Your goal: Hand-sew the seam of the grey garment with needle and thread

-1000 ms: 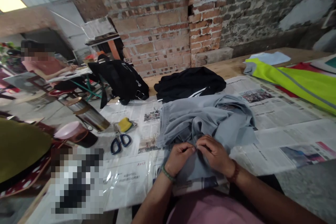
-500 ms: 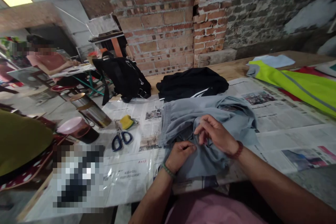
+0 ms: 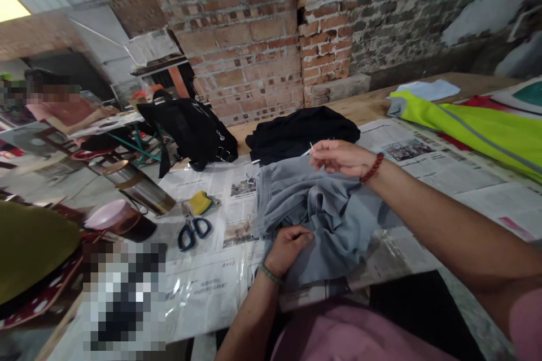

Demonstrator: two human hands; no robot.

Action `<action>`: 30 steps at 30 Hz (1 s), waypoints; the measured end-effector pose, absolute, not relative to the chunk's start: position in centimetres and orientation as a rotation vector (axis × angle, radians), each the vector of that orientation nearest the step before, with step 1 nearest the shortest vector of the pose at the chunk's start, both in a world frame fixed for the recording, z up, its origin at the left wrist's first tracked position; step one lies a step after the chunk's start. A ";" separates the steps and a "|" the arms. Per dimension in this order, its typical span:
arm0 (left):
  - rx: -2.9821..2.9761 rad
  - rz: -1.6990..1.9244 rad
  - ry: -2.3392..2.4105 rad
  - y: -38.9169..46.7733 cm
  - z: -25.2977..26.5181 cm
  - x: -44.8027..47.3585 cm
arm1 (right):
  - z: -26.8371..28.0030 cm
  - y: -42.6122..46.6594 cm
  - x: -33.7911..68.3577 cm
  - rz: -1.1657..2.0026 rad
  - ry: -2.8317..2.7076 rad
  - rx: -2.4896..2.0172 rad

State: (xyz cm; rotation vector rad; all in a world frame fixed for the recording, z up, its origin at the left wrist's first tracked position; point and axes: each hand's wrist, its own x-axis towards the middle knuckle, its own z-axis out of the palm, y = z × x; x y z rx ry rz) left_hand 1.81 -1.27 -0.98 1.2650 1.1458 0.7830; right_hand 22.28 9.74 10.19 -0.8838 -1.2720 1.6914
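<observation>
Grey cloth trousers or shorts (image 3: 339, 231), bunched up with a gathered waistband at the left, lie before me on the newspaper-covered table. My left hand (image 3: 291, 245) is closed, pinching a fold of this grey garment near its front. Above the cloth, my right hand (image 3: 336, 157) pinches a thin needle (image 3: 312, 148) whose tip points up past the fingers. A fine thread, barely visible, runs down from the right hand toward the fabric. Dark-handled scissors (image 3: 193, 233) lie to the left beside a small yellow-and-green sponge (image 3: 200, 202).
A steel flask (image 3: 138, 187) and a pink-lidded jar (image 3: 121, 220) stand at the left edge. Behind the garment are a black backpack (image 3: 192, 130) and black clothing (image 3: 302, 132). A neon-yellow vest (image 3: 474, 130) lies right. Another person (image 3: 63, 110) sits at a far table.
My right hand has risen away from the grey cloth, and the needle now shows in its fingers. My left hand stays on the fabric. The view has shifted slightly.
</observation>
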 end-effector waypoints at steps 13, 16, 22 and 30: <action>1.305 0.764 1.154 -1.0 -1.1 1.8 | 13.9 10.7 24.3 1.578 -1.246 -0.740; 1.293 0.763 1.157 -1.0 -0.9 1.8 | 14.5 11.5 23.9 1.377 -1.279 -0.751; 1.276 0.759 1.165 -1.1 -0.6 1.8 | 16.1 13.3 24.3 1.123 -1.269 -0.727; 1.248 0.781 1.165 -1.1 -0.3 1.9 | 16.9 14.1 24.6 1.094 -1.294 -0.725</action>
